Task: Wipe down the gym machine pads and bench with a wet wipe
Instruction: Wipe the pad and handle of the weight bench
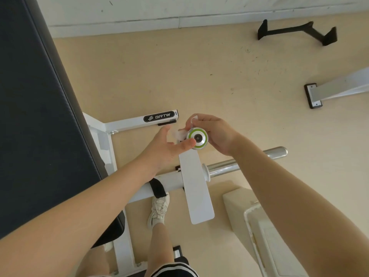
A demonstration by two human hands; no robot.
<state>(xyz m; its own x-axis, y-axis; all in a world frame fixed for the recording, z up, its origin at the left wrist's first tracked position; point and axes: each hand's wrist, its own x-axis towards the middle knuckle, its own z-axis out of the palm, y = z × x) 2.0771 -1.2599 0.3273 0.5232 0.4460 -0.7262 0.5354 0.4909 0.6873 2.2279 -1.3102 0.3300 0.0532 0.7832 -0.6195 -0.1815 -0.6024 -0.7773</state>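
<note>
A white wet wipe [179, 134] is bunched against the round silver end cap with a green ring [197, 138] on top of a white machine arm [196, 188]. My right hand [216, 132] curls round the cap from the right and pinches the wipe's upper corner. From the left, my left hand [166, 148] reaches in palm up with its fingers fairly straight; the fingertips touch the cap and the wipe. The dark navy bench pad [38, 120] fills the left side, away from both hands.
A white frame bar marked BRTW [139, 121] lies on the beige floor behind the hands. A chrome bar [225, 166] sticks out to the right. A black handle attachment [295, 32] and another machine's foot [313, 94] are farther right. A cream box [237, 208] and my shoe [158, 208] are below.
</note>
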